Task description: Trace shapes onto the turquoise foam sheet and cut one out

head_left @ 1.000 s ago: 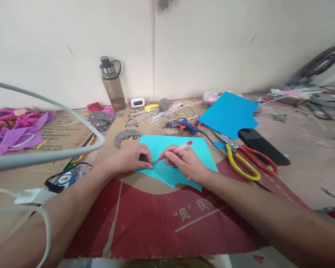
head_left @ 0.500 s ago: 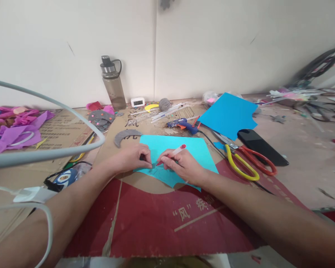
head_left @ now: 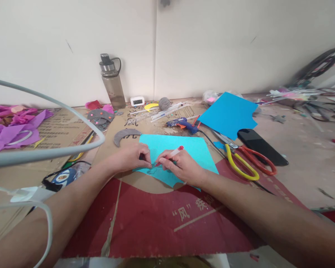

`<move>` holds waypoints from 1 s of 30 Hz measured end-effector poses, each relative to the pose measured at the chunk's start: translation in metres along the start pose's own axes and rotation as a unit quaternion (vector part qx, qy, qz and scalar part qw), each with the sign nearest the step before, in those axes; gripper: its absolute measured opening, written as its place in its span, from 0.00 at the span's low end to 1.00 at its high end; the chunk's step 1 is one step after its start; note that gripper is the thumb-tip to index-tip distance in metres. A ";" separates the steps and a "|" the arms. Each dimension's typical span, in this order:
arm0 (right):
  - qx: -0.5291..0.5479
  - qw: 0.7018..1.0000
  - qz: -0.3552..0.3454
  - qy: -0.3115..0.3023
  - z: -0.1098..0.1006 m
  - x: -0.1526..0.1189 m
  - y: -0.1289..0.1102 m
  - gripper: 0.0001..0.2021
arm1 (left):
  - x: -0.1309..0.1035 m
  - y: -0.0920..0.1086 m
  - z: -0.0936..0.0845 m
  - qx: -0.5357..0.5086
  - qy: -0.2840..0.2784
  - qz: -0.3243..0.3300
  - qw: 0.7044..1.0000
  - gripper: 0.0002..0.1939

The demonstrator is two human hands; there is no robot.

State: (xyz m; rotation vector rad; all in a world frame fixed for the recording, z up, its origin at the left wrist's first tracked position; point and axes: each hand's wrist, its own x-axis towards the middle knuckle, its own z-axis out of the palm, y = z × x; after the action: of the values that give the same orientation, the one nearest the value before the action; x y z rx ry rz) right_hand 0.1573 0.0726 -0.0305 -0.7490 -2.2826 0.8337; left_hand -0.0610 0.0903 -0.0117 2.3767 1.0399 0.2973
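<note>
A turquoise sheet (head_left: 190,149) with a notched lower edge lies on red and brown cardboard. My right hand (head_left: 181,165) is closed round a white pen with red ends (head_left: 175,152), its tip down on the sheet. Faint outlines are drawn on the sheet below the tip. My left hand (head_left: 135,155) rests on the sheet's left part, fingers curled with the tips close to the pen point; whatever they press or pinch is hidden. Just beyond the left hand lies a grey felt crescent (head_left: 122,137).
Right of the sheet lie scissors (head_left: 241,156), a black phone (head_left: 261,147), a blue sheet (head_left: 227,113) and a glue gun (head_left: 182,124). A water bottle (head_left: 112,85) and small clock (head_left: 137,101) stand by the wall. Felt scraps (head_left: 19,126) and a grey tube (head_left: 58,150) are at left.
My right hand has shifted the pen slightly left, closer to my left fingertips. The left hand stays in place on the sheet.
</note>
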 end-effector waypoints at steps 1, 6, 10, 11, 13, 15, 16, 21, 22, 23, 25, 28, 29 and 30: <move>-0.001 1.000 -0.001 0.000 0.000 0.000 0.000 0.16 | 0.000 0.000 0.000 0.000 0.001 0.002 1.000 0.09; -0.001 1.000 -0.001 -0.005 0.000 0.000 0.000 0.16 | 0.000 -0.002 0.001 -0.001 -0.001 0.001 1.000 0.09; -0.005 1.000 -0.001 -0.004 0.001 0.000 0.001 0.15 | 0.000 -0.004 0.001 -0.003 -0.004 0.003 1.000 0.09; -0.007 1.000 -0.002 -0.004 0.001 0.000 0.001 0.15 | 0.000 -0.004 0.001 -0.003 -0.003 0.004 1.000 0.09; -0.015 1.000 -0.005 -0.005 0.002 0.000 0.002 0.15 | 0.000 -0.004 0.001 -0.003 -0.001 0.006 1.000 0.10; -0.021 1.000 -0.009 -0.004 0.002 0.000 0.002 0.15 | 0.000 -0.003 0.000 -0.001 -0.001 0.004 1.000 0.10; -0.023 1.000 -0.009 -0.003 0.002 0.000 0.001 0.15 | 0.000 -0.003 0.000 -0.001 -0.001 0.002 1.000 0.10; -0.026 1.000 -0.010 0.000 0.002 -0.001 0.000 0.15 | 0.000 -0.002 0.000 -0.001 -0.002 -0.001 1.000 0.10; -0.027 1.000 -0.011 0.000 0.002 -0.001 0.000 0.15 | 0.000 -0.003 0.000 0.000 -0.002 0.000 1.000 0.10; -0.028 1.000 -0.011 -0.001 0.002 -0.001 0.000 0.15 | 0.000 -0.003 0.000 0.000 -0.001 0.001 1.000 0.10; -0.029 1.000 -0.010 -0.002 0.001 -0.001 0.000 0.15 | 0.000 -0.003 0.000 0.000 -0.002 0.001 1.000 0.10; -0.030 1.000 -0.011 -0.002 0.001 -0.001 0.000 0.15 | 0.000 -0.002 0.000 0.000 -0.004 -0.004 1.000 0.10; -0.029 1.000 -0.011 -0.001 0.001 -0.001 0.000 0.15 | 0.000 -0.002 0.000 0.001 -0.004 -0.004 1.000 0.10; -0.029 1.000 -0.011 0.000 0.001 -0.001 0.000 0.15 | 0.000 -0.002 0.000 0.002 -0.004 -0.004 1.000 0.10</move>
State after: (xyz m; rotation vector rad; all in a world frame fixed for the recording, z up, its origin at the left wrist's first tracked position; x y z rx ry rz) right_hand 0.1573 0.0710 -0.0314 -0.7488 -2.3203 0.7603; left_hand -0.0619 0.0916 -0.0123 2.3743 1.0475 0.2823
